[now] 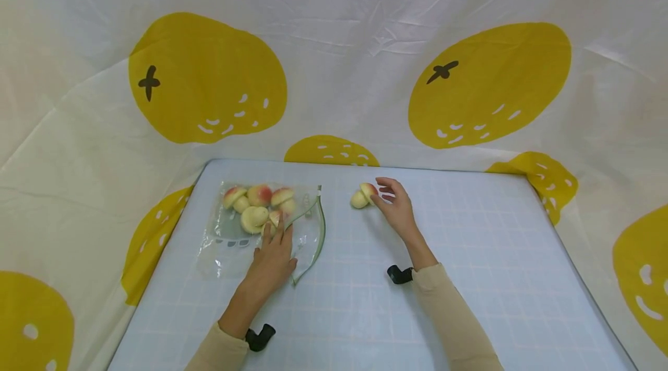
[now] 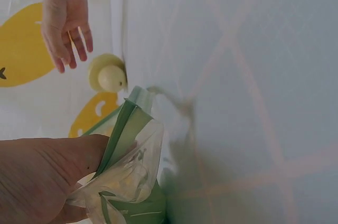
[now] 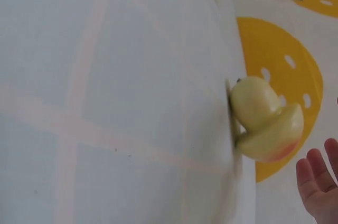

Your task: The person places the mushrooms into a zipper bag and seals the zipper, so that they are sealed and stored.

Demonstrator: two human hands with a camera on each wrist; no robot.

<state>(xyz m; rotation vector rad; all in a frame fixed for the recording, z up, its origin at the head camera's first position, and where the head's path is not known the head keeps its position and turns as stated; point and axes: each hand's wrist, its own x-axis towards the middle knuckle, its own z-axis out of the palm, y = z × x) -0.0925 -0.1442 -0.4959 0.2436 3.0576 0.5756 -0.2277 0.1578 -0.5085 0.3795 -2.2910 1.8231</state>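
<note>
A toy mushroom [image 1: 364,195] with a pale stem and red-tinged cap lies on its side on the table. Just right of it is my right hand [image 1: 396,208], fingers slightly bent and apart from the mushroom [image 3: 264,121] in the right wrist view. A clear zip bag [image 1: 309,237] with a green-edged mouth lies flat on the left, holding several similar mushrooms [image 1: 254,219]. My left hand [image 1: 273,261] rests on the bag near its mouth, fingers extended over one mushroom and thumb spread. In the left wrist view, bunched film and the green strip [image 2: 119,139] are beside the thumb.
A pale blue checked cloth covers the table [image 1: 365,324]. Behind and around it hangs a white curtain [image 1: 344,69] printed with large yellow fruit. A black wrist camera [image 1: 400,274] sits by the right sleeve, another [image 1: 260,337] by the left sleeve.
</note>
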